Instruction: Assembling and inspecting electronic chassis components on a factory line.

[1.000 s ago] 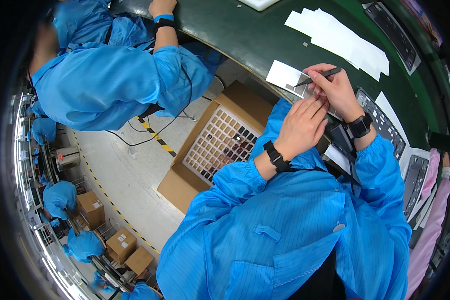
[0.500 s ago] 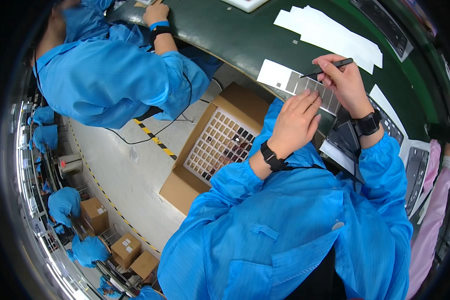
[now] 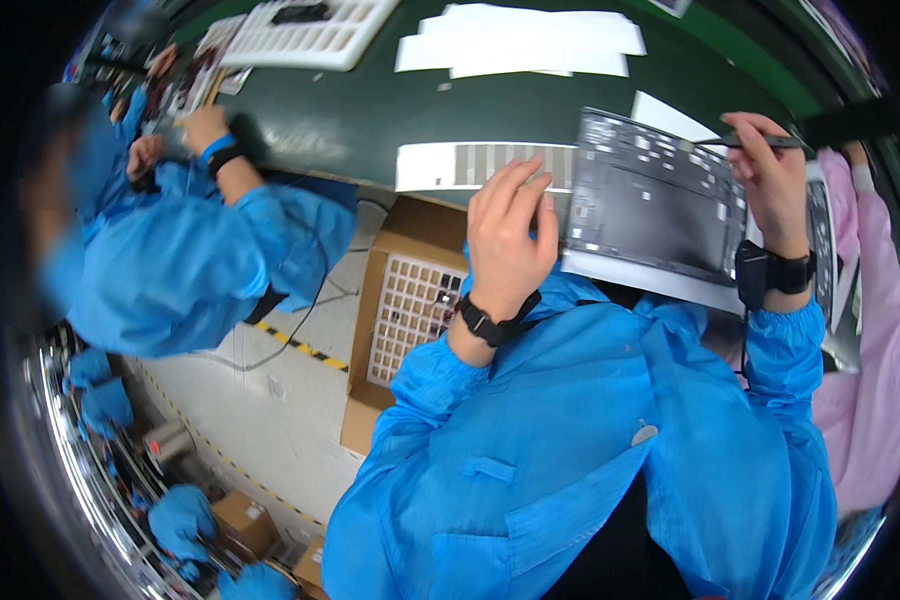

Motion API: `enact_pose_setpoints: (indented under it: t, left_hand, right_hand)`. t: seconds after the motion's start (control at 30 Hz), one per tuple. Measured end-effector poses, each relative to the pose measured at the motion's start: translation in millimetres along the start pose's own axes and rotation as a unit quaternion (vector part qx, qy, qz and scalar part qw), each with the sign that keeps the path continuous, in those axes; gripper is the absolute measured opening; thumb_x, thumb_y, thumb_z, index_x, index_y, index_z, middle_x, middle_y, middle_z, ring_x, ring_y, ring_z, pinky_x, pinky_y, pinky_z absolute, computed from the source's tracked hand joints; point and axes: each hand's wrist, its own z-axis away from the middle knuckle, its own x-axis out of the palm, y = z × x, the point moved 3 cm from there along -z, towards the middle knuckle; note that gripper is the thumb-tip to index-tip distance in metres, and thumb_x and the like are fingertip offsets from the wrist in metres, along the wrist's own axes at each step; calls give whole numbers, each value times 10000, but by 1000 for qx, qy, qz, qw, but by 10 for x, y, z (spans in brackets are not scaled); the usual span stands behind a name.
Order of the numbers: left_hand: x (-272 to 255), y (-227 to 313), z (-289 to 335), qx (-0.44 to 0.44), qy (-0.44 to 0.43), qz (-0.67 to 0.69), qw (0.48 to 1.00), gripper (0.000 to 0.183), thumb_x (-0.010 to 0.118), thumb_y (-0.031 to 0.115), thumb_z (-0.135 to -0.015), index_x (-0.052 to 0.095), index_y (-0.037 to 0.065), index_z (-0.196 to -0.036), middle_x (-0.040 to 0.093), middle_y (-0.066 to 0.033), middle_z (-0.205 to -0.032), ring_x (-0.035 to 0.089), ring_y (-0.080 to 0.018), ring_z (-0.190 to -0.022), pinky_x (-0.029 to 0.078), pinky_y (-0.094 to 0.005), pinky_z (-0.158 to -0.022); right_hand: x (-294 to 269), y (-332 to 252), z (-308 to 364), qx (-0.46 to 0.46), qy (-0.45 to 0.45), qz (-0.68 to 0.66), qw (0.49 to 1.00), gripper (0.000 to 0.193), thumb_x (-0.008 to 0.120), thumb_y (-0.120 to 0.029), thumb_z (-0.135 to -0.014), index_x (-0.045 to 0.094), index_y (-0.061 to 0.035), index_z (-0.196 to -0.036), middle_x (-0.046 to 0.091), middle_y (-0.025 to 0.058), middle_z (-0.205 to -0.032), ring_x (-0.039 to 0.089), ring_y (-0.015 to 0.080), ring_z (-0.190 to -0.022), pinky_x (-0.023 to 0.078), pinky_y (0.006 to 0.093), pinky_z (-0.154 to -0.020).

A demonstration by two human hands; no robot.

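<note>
My right hand (image 3: 775, 185) grips a pair of black tweezers (image 3: 785, 143), whose tip points left over the far right corner of a dark laptop cover panel (image 3: 660, 215). Whether the tips carry anything is too small to tell. Small white and metal pieces dot the panel's border. Left of the panel, my left hand (image 3: 510, 235) has its fingers stretched out, their tips at a white sheet with grey strips (image 3: 428, 167). That hand holds nothing I can see and partly hides the sheet.
White papers (image 3: 520, 40) and a white slotted tray (image 3: 340, 45) lie on the green bench (image 3: 370, 115). A cardboard box (image 3: 365, 420) with a compartmented tray (image 3: 395, 340) stands below the bench edge. A co-worker in blue (image 3: 190, 270) sits left; a pink sleeve (image 3: 875, 330) is at right.
The view has turned, bringing the dark panel fully into sight. My right hand has moved with the tweezers from the strip sheet to the panel's right side. My left hand stays by the sheet.
</note>
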Motion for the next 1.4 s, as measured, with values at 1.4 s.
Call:
enact_pose_setpoints:
  t: [1.4]
  left_hand:
    - [1913,1569,-203,178,-307,-76,932,365,665,164,-759,581,-31,-1056,588,-97,-821,606,-248,-759,477,-349,-639]
  right_hand:
    - [-587,801,1057,-7,421,110,900,153,625,-71,-904,667,62,-966,634,41,-711,565,63,-554,445,202,-493]
